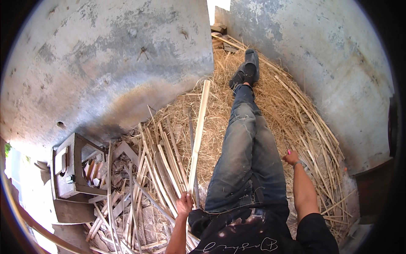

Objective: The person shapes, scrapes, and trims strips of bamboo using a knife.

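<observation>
My left hand (184, 204) is closed round the lower end of a long, flat, pale bamboo strip (200, 131), which rises away from me and leans slightly right. More long strips (169, 161) lie in a loose bundle just left of and beyond that hand. Out beside my right thigh, my right hand (291, 158) is closed, with a small bright pink thing (289, 152) showing at its top. The rest of that thing is hidden in the fingers, so its kind does not show. My outstretched legs (249, 139) lie between the two hands, with the feet crossed.
Straw-like shavings (275, 106) cover the floor around my legs. Thin strips (313, 120) line the right side along a grey metal sheet (330, 55). Another stained sheet (127, 51) stands at the left. Below it are a battered box frame (76, 169) and scrap pieces.
</observation>
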`<state>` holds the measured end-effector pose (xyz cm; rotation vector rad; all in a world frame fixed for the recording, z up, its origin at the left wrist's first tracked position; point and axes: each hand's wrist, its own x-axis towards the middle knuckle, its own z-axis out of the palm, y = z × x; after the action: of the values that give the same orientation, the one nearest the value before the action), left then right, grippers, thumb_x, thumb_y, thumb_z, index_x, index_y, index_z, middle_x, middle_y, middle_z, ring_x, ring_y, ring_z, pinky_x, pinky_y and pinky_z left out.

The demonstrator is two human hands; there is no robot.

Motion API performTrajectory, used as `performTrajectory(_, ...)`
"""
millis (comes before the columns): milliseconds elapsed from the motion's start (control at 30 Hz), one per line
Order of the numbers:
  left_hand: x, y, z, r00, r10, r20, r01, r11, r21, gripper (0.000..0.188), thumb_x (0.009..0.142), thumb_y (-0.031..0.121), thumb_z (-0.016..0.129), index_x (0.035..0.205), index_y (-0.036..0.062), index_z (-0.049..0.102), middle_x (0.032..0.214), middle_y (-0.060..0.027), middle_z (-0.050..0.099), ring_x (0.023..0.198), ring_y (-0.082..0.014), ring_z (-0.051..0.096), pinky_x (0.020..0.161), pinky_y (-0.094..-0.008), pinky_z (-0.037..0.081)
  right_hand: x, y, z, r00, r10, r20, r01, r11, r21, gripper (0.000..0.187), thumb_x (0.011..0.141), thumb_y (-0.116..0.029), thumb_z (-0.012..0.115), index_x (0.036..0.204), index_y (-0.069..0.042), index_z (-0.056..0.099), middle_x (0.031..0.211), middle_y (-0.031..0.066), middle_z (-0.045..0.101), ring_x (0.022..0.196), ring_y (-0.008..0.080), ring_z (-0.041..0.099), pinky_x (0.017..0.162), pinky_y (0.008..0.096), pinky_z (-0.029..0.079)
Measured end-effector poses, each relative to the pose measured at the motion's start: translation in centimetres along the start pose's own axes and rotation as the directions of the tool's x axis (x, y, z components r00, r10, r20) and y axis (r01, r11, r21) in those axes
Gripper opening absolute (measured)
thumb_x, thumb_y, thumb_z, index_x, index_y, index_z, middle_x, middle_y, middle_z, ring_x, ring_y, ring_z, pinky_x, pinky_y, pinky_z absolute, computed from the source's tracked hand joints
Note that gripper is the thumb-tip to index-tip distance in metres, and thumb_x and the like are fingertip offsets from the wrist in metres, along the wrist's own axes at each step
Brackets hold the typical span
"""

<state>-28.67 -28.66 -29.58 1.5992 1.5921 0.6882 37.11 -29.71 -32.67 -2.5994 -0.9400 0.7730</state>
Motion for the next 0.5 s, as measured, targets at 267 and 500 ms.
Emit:
performTrajectory(267,-0.1,0.4,0.2,0.998,0.054,-0.021,-0.054,0.998,-0.01,0.023,0.106,0.029,0.051,0.1,0.0078,0.057,0.058,-0.0137,0.062,0.055,-0.0327,0.068,0.053,-0.0456,0.051,1.0,1.3,0.7,0.996,0.074,0.051,-0.081,0.987,0.137,0.021,0.079,-0.015,0.079,0.075,0.004,0.072,0.07,0.012,0.071,0.059,0.0211,0.069,0.05,0.0362,0.053)
performTrajectory(500,2.2,9.1,-3.4,0.98,0.12,0.156,-0.098,0.985,-0.141,0.04,0.109,0.03,0.048,0.081,0.0023,0.056,0.052,-0.0052,0.056,0.045,-0.0154,0.06,0.045,-0.0327,0.047,0.2,-10.0,-4.8,0.884,-0.271,-0.382,0.369,0.905,0.212,0.03,0.086,-0.019,0.078,0.072,-0.004,0.056,0.067,0.0059,0.064,0.053,0.0161,0.051,0.051,0.0315,0.043)
